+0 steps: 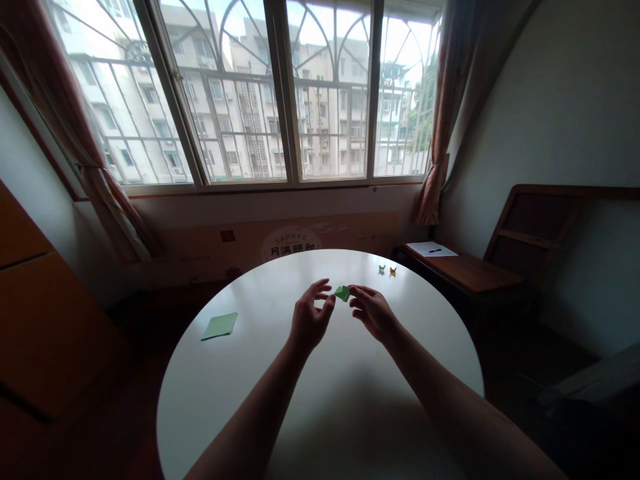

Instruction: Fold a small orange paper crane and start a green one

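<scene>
A small folded piece of green paper is held up over the round white table. My right hand has its fingertips closed on the paper's right side. On the other side, my left hand has its fingers spread, with the thumb tip at or very near the paper's left corner; whether it touches is hard to tell. Beyond my right hand, a small green folded paper figure and an orange one stand side by side near the table's far edge.
Light green square paper lies at the table's left. To the right, a wooden chair holds a white sheet with a dark pen on it. A printed cardboard panel stands behind the table, below barred windows with tied curtains.
</scene>
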`<state>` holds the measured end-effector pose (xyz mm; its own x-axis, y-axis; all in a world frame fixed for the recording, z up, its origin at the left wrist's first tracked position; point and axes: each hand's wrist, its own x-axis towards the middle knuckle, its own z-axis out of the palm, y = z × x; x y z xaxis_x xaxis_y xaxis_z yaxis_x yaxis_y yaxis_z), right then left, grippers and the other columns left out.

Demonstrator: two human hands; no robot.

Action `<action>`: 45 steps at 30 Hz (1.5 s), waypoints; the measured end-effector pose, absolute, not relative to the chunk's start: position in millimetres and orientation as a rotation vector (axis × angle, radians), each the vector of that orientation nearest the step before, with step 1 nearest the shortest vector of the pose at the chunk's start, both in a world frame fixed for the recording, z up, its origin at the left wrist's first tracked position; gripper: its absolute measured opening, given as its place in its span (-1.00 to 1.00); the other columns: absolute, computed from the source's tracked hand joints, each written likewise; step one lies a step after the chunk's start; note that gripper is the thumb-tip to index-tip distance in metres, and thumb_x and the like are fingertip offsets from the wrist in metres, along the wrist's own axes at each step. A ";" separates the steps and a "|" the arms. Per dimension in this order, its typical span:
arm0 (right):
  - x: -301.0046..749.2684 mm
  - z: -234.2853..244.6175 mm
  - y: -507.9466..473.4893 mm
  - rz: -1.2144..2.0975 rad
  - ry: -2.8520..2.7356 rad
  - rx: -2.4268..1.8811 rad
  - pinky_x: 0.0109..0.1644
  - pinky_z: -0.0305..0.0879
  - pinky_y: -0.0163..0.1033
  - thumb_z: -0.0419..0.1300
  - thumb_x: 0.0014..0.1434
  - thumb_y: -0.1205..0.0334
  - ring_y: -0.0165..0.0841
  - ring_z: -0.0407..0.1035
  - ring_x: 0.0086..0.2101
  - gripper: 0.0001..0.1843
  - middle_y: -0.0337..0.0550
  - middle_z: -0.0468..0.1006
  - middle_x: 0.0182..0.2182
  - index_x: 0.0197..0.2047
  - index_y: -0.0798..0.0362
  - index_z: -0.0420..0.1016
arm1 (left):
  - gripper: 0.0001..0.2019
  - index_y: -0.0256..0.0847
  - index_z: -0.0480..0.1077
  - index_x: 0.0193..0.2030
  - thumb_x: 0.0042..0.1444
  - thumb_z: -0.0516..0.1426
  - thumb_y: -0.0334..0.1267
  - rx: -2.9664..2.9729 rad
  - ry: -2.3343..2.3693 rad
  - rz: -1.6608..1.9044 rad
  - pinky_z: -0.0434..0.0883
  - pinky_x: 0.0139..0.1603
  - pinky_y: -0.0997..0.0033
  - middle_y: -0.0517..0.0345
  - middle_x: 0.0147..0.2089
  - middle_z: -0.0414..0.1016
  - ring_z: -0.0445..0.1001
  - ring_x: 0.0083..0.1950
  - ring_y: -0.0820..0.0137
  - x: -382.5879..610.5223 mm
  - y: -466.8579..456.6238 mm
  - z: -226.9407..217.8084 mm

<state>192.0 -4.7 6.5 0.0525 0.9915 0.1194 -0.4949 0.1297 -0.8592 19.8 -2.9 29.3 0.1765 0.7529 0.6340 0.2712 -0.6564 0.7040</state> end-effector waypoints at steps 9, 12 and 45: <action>188.3 5.9 -4.8 1.107 -1.006 -0.817 -0.51 0.26 -0.30 0.50 -0.09 0.00 -0.33 0.38 -0.45 -0.66 -0.10 0.60 -0.47 -0.32 0.06 0.68 | -0.62 -0.33 0.56 -0.14 0.06 0.29 -0.04 1.730 0.930 1.169 0.49 -0.56 0.50 -0.04 -0.29 0.63 0.57 -0.34 0.31 23.9 1.1 27.1; 188.3 5.8 -5.7 1.091 -1.037 -0.823 -0.51 0.29 -0.29 0.48 -0.06 -0.02 -0.31 0.39 -0.43 -0.66 -0.09 0.60 -0.45 -0.31 0.05 0.69 | -0.67 -0.31 0.59 -0.22 0.04 0.30 -0.04 1.661 0.936 1.154 0.45 -0.56 0.51 0.04 -0.40 0.60 0.50 -0.45 0.40 23.6 1.3 27.1; 177.0 36.2 -2.4 1.078 -1.214 -0.852 -0.46 0.45 -0.29 0.29 0.13 -0.18 -0.24 0.47 -0.26 -0.50 -0.06 0.55 -0.20 0.01 -0.04 0.52 | -0.69 -0.28 0.57 -0.35 0.05 0.27 -0.01 1.702 1.005 1.265 0.41 -0.57 0.48 0.07 -0.44 0.58 0.47 -0.47 0.39 12.4 16.1 52.6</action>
<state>177.0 -2.4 36.2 0.0119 0.9554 0.2952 -0.1799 0.2925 -0.9392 12.4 16.1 52.6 0.1941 0.9128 0.3593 0.1437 -0.3888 0.9101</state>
